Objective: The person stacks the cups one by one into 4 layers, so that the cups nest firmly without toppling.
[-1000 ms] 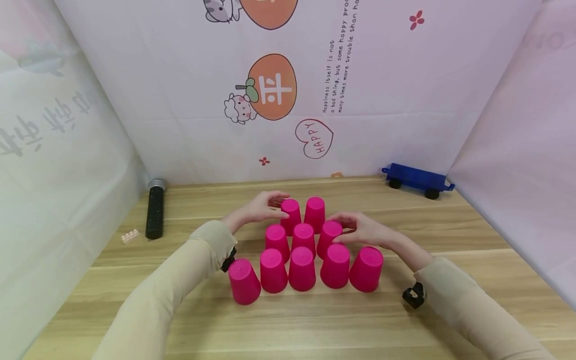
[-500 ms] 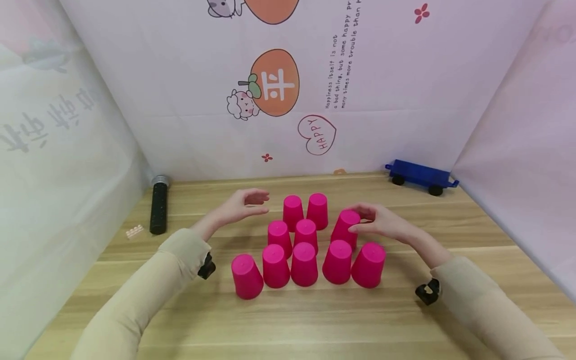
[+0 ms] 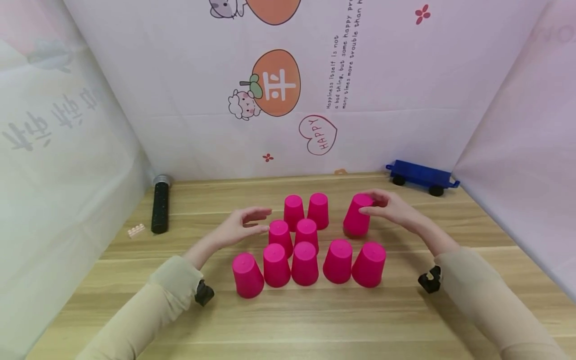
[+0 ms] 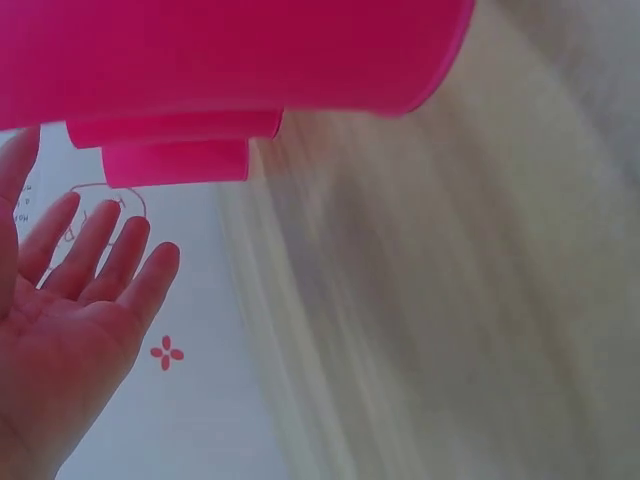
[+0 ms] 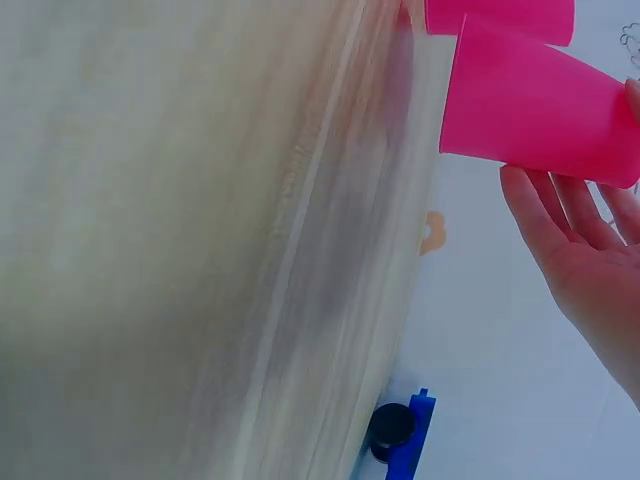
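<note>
Several pink cups stand upside down in rows on the wooden table (image 3: 288,320). My right hand (image 3: 390,207) grips one pink cup (image 3: 357,217) at the back right, slightly tilted; in the right wrist view this cup (image 5: 540,105) sits between thumb and fingers. Beside the left end of the middle row is my left hand (image 3: 236,227), fingers loosely extended and holding nothing. Its nearest cup is a middle-row cup (image 3: 279,237). The left wrist view shows this hand (image 4: 80,300) with spread fingers below the cups. Two cups, one of them the back right cup (image 3: 318,211), form the back row.
A black microphone-like cylinder (image 3: 160,207) lies at the back left, with a small pale studded piece (image 3: 136,230) near it. A blue toy wagon (image 3: 422,176) stands at the back right. Printed white sheets (image 3: 202,145) enclose the table's back and sides.
My right hand has taken the right cup of the middle row and carried it right and back. My left hand has drawn away from the back-left cup, then shifted forward toward me.
</note>
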`<state>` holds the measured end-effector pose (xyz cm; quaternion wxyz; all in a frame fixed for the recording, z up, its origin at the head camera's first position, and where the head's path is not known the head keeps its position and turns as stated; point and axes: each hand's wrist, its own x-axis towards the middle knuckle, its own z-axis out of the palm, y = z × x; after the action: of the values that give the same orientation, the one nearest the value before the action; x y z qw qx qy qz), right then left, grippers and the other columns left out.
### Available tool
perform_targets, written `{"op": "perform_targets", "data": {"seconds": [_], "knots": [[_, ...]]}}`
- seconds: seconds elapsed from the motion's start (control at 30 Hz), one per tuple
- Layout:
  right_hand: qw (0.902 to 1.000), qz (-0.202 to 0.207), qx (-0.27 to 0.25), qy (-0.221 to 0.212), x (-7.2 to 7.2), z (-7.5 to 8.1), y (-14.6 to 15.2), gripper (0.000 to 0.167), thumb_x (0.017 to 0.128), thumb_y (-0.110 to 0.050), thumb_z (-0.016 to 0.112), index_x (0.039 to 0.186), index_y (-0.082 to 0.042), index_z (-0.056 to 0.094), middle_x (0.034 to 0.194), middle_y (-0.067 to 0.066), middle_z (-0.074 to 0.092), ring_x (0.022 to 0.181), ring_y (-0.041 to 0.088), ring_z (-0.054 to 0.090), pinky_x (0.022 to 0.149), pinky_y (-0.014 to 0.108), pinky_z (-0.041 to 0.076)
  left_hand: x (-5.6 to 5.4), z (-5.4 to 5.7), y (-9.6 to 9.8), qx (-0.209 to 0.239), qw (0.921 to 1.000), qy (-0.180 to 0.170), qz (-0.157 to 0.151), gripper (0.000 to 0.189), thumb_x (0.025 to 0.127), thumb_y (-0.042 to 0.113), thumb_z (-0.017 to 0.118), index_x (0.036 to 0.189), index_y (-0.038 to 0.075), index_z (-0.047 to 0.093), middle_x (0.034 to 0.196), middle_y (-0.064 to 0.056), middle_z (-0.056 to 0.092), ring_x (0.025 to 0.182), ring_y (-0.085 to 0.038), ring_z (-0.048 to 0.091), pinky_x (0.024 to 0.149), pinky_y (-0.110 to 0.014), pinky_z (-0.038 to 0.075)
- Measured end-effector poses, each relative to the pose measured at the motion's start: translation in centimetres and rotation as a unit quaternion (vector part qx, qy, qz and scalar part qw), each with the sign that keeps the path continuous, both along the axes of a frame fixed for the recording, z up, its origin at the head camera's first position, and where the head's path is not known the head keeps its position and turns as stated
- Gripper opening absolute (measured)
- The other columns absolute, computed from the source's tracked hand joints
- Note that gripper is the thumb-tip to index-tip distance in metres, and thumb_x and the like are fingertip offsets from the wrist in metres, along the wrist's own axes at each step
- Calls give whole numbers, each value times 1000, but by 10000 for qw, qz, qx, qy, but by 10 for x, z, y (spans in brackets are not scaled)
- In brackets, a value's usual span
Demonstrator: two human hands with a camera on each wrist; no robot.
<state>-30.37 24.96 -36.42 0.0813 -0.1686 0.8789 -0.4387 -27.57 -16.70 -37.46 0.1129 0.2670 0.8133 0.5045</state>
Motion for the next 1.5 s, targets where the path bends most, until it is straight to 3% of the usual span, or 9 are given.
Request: {"op": "perform_targets", "data": {"seconds": [0.17, 0.23, 0.4, 0.6, 0.83, 1.5], "knots": [[10000, -76, 28, -11, -9, -3, -5, 57, 87, -34, 67, 134, -7, 48, 122, 16, 60, 108, 23, 57, 88, 27, 50, 5, -7, 1, 170, 9998, -13, -124, 55, 86, 14, 68, 135, 1, 47, 137, -24, 49, 129, -39, 45, 102, -43, 45], [10000, -25, -8, 13, -11, -5, -8, 57, 87, -32, 67, 134, -6, 48, 123, 17, 59, 109, 25, 56, 87, 27, 50, 7, -9, 1, 163, 9997, -92, -177, 56, 86, 15, 69, 136, 3, 46, 138, -21, 49, 129, -37, 46, 103, -45, 44], [9999, 106, -30, 47, -17, -13, -15, 56, 86, -30, 68, 133, -8, 49, 123, 17, 60, 108, 26, 56, 86, 26, 49, 9, -13, 3, 94, 9992, -267, -285, 60, 84, 19, 70, 137, 6, 45, 137, -14, 51, 129, -31, 46, 105, -46, 42], [9997, 247, -46, 64, -19, -14, -22, 55, 86, -28, 69, 133, -9, 50, 124, 17, 59, 112, 29, 56, 91, 34, 49, 6, -17, 5, 85, 9989, -223, -396, 63, 83, 16, 71, 138, 1, 43, 136, -13, 51, 127, -32, 48, 105, -48, 41], [9995, 314, -98, -38, -22, -15, -28, 56, 86, -28, 68, 135, -8, 48, 128, 18, 57, 118, 31, 53, 97, 45, 47, 5, -17, 9, 160, 9984, -179, -516, 57, 82, 11, 72, 133, 5, 49, 132, -14, 54, 121, -32, 52, 104, -51, 41], [9990, 376, -49, -225, -27, -14, -38, 60, 85, -29, 69, 137, -9, 45, 129, 18, 56, 119, 32, 51, 99, 49, 45, 4, -15, 21, -22, 9992, 41, -403, 54, 81, 8, 72, 130, 1, 50, 123, -18, 59, 115, -31, 56, 99, -41, 48]]}}
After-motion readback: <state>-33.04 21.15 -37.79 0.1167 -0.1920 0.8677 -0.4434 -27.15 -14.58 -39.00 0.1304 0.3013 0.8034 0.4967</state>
